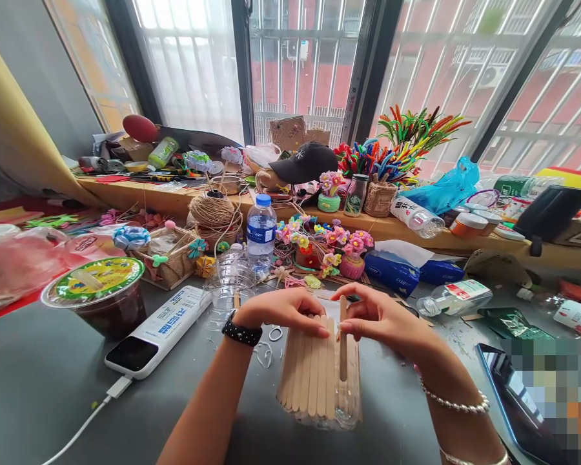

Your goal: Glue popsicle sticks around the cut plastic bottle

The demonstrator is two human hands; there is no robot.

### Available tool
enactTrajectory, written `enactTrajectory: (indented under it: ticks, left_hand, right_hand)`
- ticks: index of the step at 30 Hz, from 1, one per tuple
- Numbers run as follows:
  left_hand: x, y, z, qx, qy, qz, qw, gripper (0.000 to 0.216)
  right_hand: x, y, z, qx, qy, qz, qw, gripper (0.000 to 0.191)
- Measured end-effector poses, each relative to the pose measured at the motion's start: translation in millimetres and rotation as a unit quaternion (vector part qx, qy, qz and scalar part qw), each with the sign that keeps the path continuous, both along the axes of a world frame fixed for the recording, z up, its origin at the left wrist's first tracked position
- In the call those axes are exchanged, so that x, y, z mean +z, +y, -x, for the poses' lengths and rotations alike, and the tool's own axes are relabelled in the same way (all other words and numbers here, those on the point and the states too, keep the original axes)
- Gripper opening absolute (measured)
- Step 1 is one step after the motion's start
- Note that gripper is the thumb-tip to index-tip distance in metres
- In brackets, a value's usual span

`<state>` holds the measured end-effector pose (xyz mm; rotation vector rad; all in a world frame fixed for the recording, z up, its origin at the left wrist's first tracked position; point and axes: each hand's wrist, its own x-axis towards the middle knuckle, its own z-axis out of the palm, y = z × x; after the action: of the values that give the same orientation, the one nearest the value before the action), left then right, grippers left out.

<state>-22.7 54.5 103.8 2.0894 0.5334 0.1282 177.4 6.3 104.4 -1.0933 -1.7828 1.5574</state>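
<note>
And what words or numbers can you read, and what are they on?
No word or number reads clearly.
White device: blue print, too blurred.
Water bottle: label print, too small.
Black cap: white mark, unclear.
Blue tissue pack: white print, too small.
Brown box: white triangle-like mark.
The rest: too small.

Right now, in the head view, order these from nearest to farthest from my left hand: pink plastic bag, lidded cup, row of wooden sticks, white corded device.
1. Row of wooden sticks, touching your left hand.
2. White corded device, to the hand's left.
3. Lidded cup, left of the device.
4. Pink plastic bag, toward the picture's left edge.
</note>
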Motion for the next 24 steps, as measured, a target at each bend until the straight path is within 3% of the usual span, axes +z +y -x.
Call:
enactTrajectory:
  ticks: [18, 24]
  left_hand:
    - [-1.1, 0.7, -1.0, 0.021, 0.042, -0.039, 0.998, 0.044]
    - [-2.5, 1.2, -1.0, 0.033, 0.047, -0.047, 0.997, 0.045]
  right_hand:
    - [-6.4, 8.1, 2.5, -0.019, -0.113, -0.085, 0.99, 0.033]
    - [-10.7, 10.8, 3.1, -0.018, -0.13, -0.08, 0.988, 0.028]
